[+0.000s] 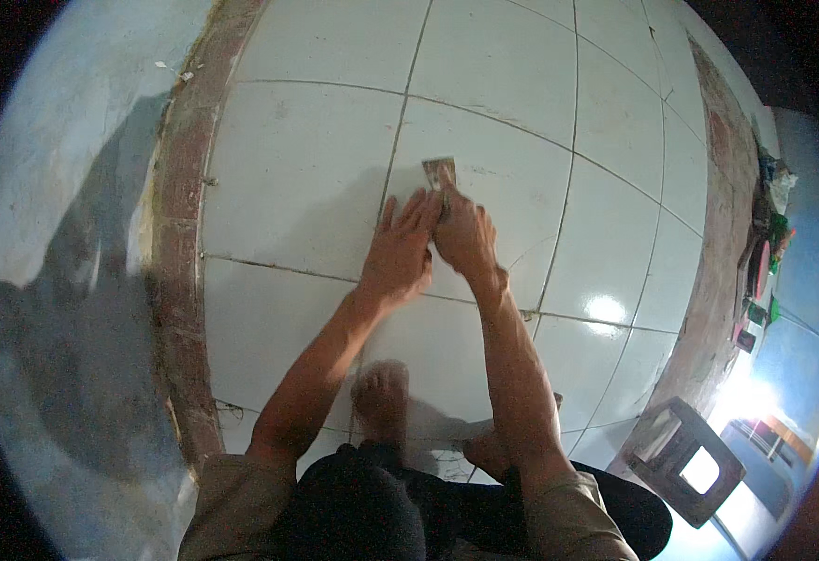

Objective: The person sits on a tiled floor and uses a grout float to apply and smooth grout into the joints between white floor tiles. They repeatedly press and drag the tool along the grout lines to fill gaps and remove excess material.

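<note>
A scraper [434,167] with a flat, stained metal blade lies against a pale floor tile [512,173], ahead of my body. My right hand [466,234] is wrapped round its handle, with the index finger stretched along it toward the blade. Fingers mostly straight and slightly apart, my left hand [398,260] reaches in beside it. Its fingertips meet the right hand near the scraper's handle; whether they press on the tool itself I cannot tell. Most of the handle is hidden by the hands.
A blue-white wall [72,168] with a brown border strip [181,234] runs along the left. At the lower right stands a worn stool [723,467]. Assorted clutter [755,271] lines the right edge, near a bright lamp [748,397]. My bare foot [380,397] is on the tiles.
</note>
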Available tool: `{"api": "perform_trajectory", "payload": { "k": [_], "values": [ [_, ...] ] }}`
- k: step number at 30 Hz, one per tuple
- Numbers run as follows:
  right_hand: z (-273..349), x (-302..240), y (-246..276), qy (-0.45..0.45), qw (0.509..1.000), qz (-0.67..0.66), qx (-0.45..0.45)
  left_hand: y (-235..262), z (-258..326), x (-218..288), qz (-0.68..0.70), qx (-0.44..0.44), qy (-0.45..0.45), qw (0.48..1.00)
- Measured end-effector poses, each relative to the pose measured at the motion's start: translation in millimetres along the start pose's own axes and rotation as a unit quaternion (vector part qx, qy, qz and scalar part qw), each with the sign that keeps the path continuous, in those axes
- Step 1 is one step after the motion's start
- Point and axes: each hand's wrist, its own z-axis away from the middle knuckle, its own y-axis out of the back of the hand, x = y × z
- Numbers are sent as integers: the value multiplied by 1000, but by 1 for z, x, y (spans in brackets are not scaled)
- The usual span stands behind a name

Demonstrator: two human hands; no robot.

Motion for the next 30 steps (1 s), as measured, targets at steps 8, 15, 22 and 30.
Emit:
{"api": "perform_trajectory", "payload": {
  "k": [8, 15, 22, 30],
  "values": [
    [78, 5, -28, -32, 998, -21, -53, 11, 62, 34, -1, -120, 62, 991],
    [0, -28, -11, -39, 997, 0, -70, 50, 9, -11, 21, -130, 14, 991],
    [-20, -19, -30, 15, 999, -4, -44, 39, -2, -32, -10, -82, -4, 997],
    [-15, -30, -32, 29, 996, 54, -71, 53, -5, -32, -73, -117, 6, 990]
  ]
}}
